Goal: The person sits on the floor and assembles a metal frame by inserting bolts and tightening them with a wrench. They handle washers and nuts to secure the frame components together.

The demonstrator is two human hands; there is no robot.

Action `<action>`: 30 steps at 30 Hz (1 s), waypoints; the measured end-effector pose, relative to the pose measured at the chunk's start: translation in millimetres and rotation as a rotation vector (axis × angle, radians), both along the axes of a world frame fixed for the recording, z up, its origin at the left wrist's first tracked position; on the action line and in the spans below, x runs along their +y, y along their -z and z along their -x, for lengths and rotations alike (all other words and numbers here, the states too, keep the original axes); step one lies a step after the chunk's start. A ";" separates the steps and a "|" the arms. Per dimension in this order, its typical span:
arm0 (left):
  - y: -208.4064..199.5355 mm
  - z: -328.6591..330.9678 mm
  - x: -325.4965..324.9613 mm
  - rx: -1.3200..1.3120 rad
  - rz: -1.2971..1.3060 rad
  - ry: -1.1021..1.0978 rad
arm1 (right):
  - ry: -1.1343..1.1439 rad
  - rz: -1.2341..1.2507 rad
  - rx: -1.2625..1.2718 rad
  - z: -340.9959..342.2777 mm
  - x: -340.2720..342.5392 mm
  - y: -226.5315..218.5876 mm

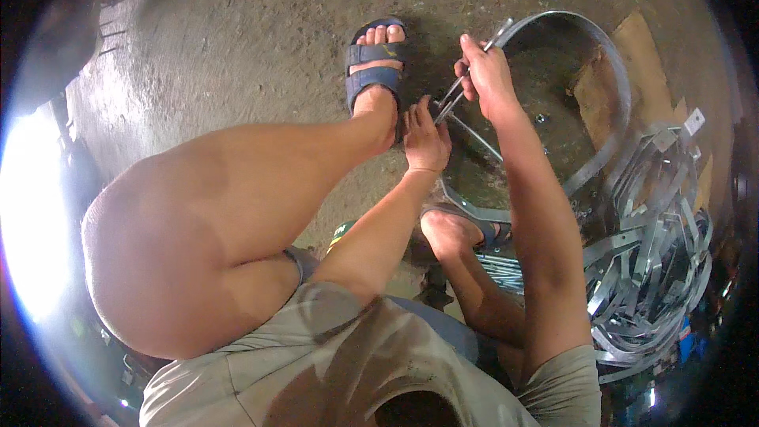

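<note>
A large round hoop of flat metal band (624,83) rests on the floor in front of me, with its ends near my hands. My right hand (490,79) is closed round a slim metal bar (503,32) at the hoop's upper left; whether it is a tool or part of the hoop I cannot tell. Just below, my left hand (427,141) has its fingers closed at the lower end of the bar, where a small fastener seems to sit. What exactly they pinch is hidden. A long thin rod (478,138) slants away between my two forearms.
A heap of bent metal strips (652,261) lies at the right. Several metal rods (500,270) are bundled by my sandalled right foot (451,229). Brown cardboard (601,99) lies partly under the hoop. A loose nut (541,119) is inside it. My left foot (375,71) stands left of the hoop.
</note>
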State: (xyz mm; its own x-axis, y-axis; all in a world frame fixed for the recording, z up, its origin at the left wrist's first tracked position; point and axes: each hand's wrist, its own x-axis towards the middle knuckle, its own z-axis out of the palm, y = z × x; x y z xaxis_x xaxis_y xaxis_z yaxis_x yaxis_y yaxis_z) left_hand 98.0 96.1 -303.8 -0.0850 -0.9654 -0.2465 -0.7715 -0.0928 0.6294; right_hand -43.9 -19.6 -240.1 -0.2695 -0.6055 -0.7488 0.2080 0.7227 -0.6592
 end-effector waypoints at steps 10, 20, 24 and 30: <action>23.9 -4.0 2.6 0.011 -0.077 -0.016 | -0.388 0.754 0.442 -47.3 117.2 -47.9; 4.6 -2.4 2.9 -0.075 -0.089 0.022 | 0.011 -0.153 -0.239 22.2 -18.2 4.6; 0.7 0.4 1.3 -0.031 -0.143 0.028 | -0.097 -0.118 -0.148 12.9 -12.5 18.6; 1.7 -6.2 5.1 -0.084 0.002 0.043 | -0.321 0.719 0.551 -65.8 88.3 -32.5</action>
State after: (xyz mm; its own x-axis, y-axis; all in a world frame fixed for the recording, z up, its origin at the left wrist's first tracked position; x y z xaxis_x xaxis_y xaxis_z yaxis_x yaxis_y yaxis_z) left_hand 104.2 101.2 -305.5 -0.1050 -0.9617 -0.2530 -0.8248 -0.0580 0.5625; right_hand 21.9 68.8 -207.6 -0.2136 -0.9768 0.0130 -0.4012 0.0756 -0.9129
